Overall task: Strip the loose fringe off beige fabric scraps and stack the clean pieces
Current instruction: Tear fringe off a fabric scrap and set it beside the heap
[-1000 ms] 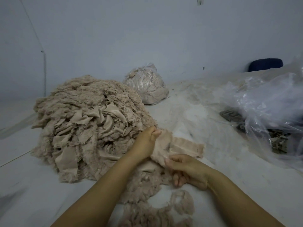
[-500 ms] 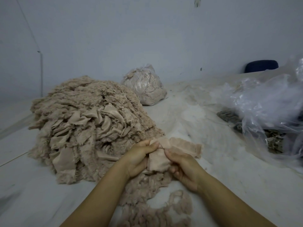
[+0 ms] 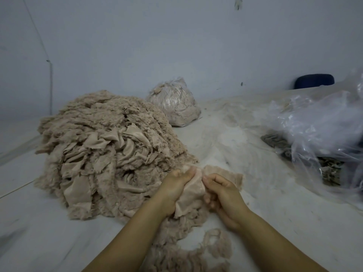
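Gripping one beige scrap (image 3: 193, 190) between them, the left hand (image 3: 174, 188) and right hand (image 3: 223, 193) work its fringe; next likely comes a firm outward pull, with the pile (image 3: 110, 152) just left.

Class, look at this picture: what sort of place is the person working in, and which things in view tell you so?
Probably a textile or garment workshop's sorting table. A large heap of beige fabric scraps, a tied plastic bag stuffed with fibre and stripped fringe lie on a dusty white work table.
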The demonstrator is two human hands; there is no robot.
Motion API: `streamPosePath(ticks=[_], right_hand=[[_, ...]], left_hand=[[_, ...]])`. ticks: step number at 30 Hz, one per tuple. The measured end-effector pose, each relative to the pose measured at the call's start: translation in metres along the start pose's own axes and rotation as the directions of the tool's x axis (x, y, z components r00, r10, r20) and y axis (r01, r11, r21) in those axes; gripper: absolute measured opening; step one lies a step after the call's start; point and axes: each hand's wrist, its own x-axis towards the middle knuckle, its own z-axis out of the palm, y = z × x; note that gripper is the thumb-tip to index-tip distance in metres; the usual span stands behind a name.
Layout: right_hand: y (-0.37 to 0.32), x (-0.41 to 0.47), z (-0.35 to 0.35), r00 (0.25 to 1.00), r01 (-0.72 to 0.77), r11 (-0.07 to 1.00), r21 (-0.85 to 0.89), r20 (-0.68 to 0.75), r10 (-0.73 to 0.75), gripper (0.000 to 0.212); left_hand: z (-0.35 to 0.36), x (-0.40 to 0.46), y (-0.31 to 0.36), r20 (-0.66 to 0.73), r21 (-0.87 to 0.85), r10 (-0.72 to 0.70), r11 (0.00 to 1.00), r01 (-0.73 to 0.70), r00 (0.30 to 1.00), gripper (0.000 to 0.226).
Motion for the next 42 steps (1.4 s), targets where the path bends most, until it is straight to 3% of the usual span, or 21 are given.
streamPosePath(ticks=[4,7,9,14,19,22,24,30,37,39,42], right_hand=[[-0.002,0.003,-0.003,1.000,-0.004,0.980,0.200,0.015,0.001,0.014],[-0.002,0.004,-0.001,0.999,-0.026,0.906,0.423,0.052,0.004,0.012],[-0.002,0.005,-0.001,0.998,-0.041,0.883,0.468,0.067,0.010,0.013],[0.002,0.004,0.002,0.986,-0.147,0.944,0.294,0.124,0.115,0.008],[0.000,0.004,-0.001,0.975,-0.208,0.973,0.102,0.102,0.198,0.023],[0.007,0.001,0.003,0.973,-0.214,0.971,-0.101,0.063,0.221,0.027],[0.008,0.000,0.005,0.973,-0.204,0.955,-0.214,0.059,0.221,0.027],[0.000,0.002,0.002,0.941,-0.330,0.896,-0.297,-0.036,0.335,0.032],[0.003,0.000,0.008,0.934,-0.321,0.784,-0.531,-0.040,0.355,0.028],[0.005,-0.002,0.004,0.939,-0.281,0.789,-0.546,0.011,0.343,0.027],[0.004,-0.004,-0.003,0.980,-0.148,0.877,-0.458,0.050,0.191,0.025]], left_hand=[[0.003,-0.002,-0.005,-0.088,0.202,0.199,0.963,-0.178,0.976,0.031],[0.008,-0.002,-0.009,-0.128,0.299,0.246,0.933,-0.199,0.961,0.031],[0.010,0.003,-0.013,-0.177,0.308,0.272,0.928,-0.209,0.946,0.030],[0.006,0.024,-0.013,-0.409,0.244,0.278,0.951,-0.190,0.869,0.035],[0.003,0.048,-0.023,-0.480,0.164,0.205,0.976,-0.142,0.853,0.022],[-0.008,0.058,-0.026,-0.581,0.158,0.178,0.982,-0.105,0.794,0.027],[-0.011,0.063,-0.032,-0.568,0.247,0.201,0.967,-0.068,0.798,0.033],[-0.006,0.071,-0.038,-0.592,0.321,0.224,0.947,-0.029,0.774,0.038],[0.001,0.065,-0.035,-0.611,0.357,0.260,0.933,-0.033,0.748,0.025],[0.001,0.062,-0.037,-0.549,0.431,0.292,0.902,-0.034,0.783,0.020],[-0.003,0.049,-0.032,-0.308,0.323,0.338,0.916,-0.236,0.889,0.016]])
